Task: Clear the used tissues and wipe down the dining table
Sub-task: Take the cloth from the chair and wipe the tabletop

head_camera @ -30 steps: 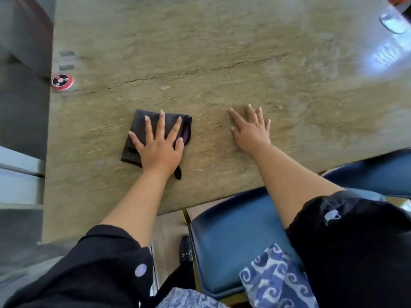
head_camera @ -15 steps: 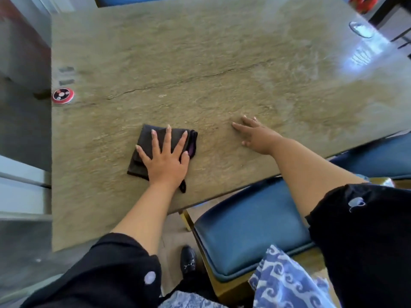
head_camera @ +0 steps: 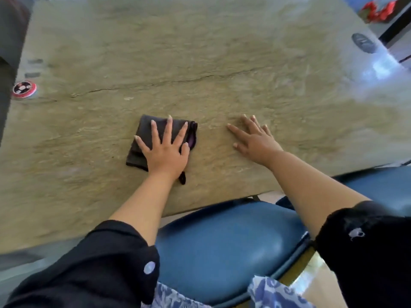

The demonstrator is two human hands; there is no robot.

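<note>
- Fingers [head_camera: 168, 127] of your left hand [head_camera: 165, 150] lie spread and straight, pressing flat on the folded dark cloth [head_camera: 139, 150].
- Your right hand [head_camera: 254, 138] rests flat on the bare desk [head_camera: 200, 52], fingers straight, holding nothing.
- Locate the cloth near the desk's near edge, left of centre.
- Expect a soft, light cloth that bunches easily; keep your palm over its middle.
- No tissues are visible.
</note>
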